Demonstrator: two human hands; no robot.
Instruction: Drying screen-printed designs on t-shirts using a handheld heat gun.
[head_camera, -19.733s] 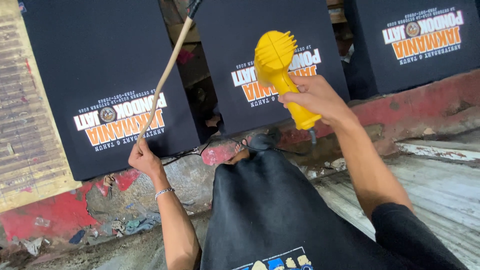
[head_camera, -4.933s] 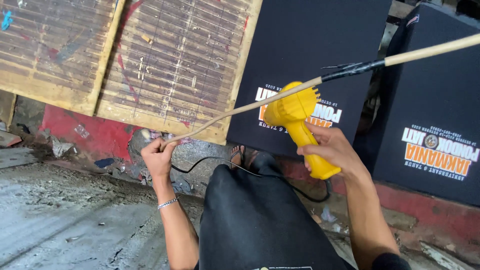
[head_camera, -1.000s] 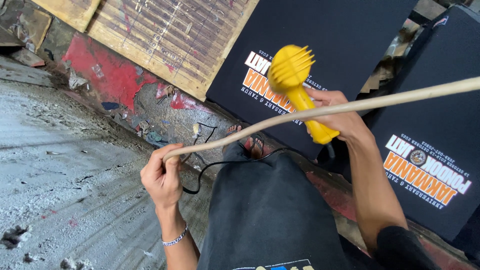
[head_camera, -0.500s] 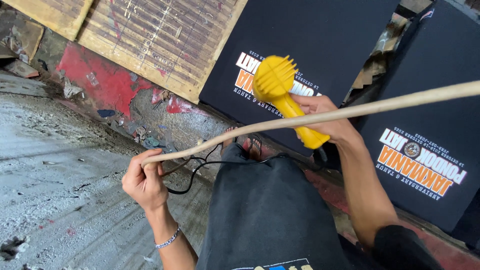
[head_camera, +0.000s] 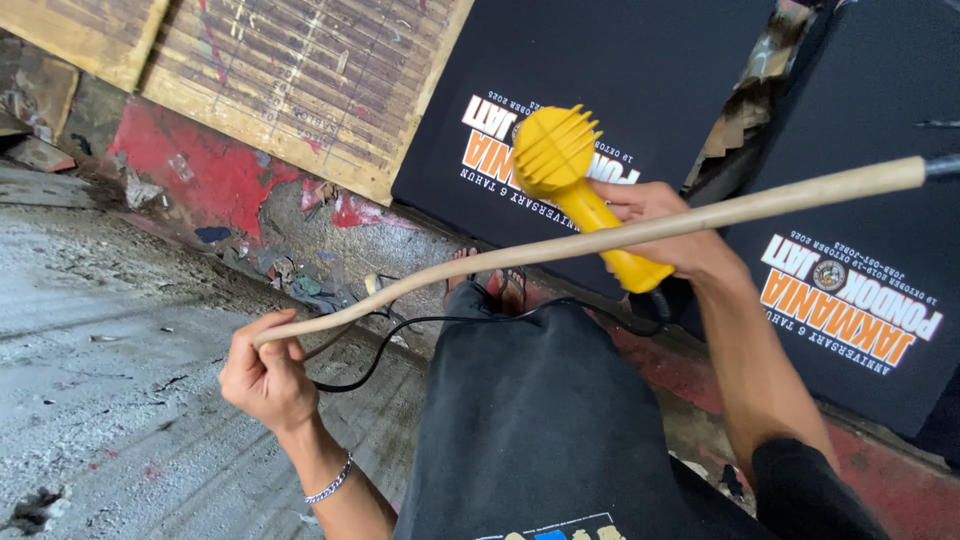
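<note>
The left hand (head_camera: 265, 375) is closed tight around the near end of a long stick (head_camera: 600, 240); a thin chain (head_camera: 330, 485) sits on that wrist; the stick is pale and a bit bent, and it runs up and to the right, across the view, to a dark part (head_camera: 942, 166) at its far end by the right edge; the stick passes in front of the right hand.

The right hand (head_camera: 665, 235) is closed around the handle of a yellow blower (head_camera: 575, 185); the round head of the blower, with its slots, points up and away, toward a black board (head_camera: 600, 90); a black cord (head_camera: 420, 335) comes out from under the handle and loops down to the left, over the ground, close to the left hand.

The black board leans on the wall and has white and orange print on it; a second black board (head_camera: 870, 250) stands just to the right of it; a wood panel (head_camera: 290, 80) leans on the wall to the left; the wall (head_camera: 195, 175) below it is red with chipped paint; the ground (head_camera: 110, 380) is grey and rough; a foot in a sandal (head_camera: 505, 285) shows just past the dark cloth (head_camera: 540, 430) in the middle.
</note>
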